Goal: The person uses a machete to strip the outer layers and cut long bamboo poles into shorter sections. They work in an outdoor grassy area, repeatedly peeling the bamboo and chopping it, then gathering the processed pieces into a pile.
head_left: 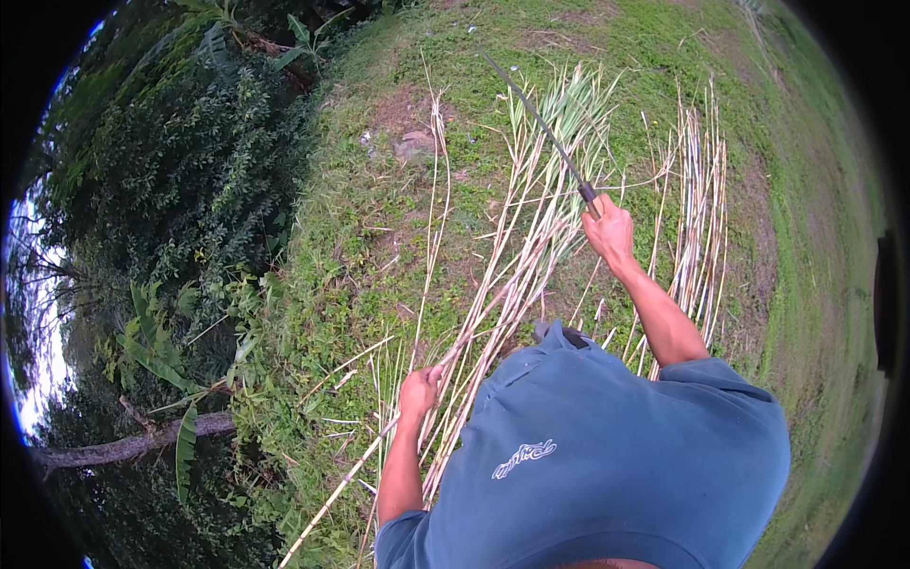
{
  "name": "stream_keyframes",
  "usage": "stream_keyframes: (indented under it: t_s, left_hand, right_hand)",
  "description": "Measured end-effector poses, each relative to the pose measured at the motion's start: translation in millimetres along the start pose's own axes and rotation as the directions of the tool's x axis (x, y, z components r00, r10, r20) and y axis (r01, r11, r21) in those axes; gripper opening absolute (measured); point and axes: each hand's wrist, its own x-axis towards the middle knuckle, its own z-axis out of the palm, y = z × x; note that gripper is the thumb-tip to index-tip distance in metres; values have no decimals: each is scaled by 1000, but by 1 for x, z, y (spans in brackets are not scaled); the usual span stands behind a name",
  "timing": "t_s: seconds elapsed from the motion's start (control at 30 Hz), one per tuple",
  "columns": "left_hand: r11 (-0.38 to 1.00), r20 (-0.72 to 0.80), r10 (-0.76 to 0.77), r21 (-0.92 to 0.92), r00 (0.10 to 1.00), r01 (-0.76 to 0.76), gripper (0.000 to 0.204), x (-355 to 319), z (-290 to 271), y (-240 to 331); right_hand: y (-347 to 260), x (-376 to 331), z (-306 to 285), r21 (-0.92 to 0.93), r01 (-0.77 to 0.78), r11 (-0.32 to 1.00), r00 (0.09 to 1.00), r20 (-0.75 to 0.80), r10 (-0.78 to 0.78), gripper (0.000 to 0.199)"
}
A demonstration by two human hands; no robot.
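Note:
My left hand (419,391) is closed around a long pale cane stalk (343,481). The stalk slants from the lower left up toward a loose pile of cut stalks (517,261) on the ground in front of me. In my right hand (609,232) is a long knife (542,123), gripped by its wooden handle. Its thin, dark, slightly curved blade points up and to the left, above the pile. Green leafy tops (580,106) fan out at the pile's far end. How many stalks the left hand holds is hard to make out.
A second row of stalks (700,204) lies to the right on the grass. A few thin stalks (438,180) lie left of the pile. Dense bushes (199,161) border the left side, with a bare tree limb (133,448) lower down. A flat stone (414,144) shows in the grass.

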Motion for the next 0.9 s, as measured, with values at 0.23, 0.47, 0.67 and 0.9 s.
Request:
stream_keyframes:
  t_s: [0.23,0.47,0.67,0.9]
  left_hand:
    - [999,-3,48,7,999,-48,42,-5,-44,23]
    - [988,-323,139,108,936,-110,37,-11,-152,65]
    - [987,-467,141,129,873,-91,28,-35,-160,-1]
    - [960,-565,210,274,798,-59,31,29,-130,-26]
  right_hand:
    - [-78,-5,-26,95,551,829,810,-300,-503,16]
    - [344,-110,55,-621,-572,535,597,131,791,32]
    - [373,-257,-27,-778,1,628,390,578,717,23]
    - [391,-283,25,-250,-913,323,110,611,784,20]
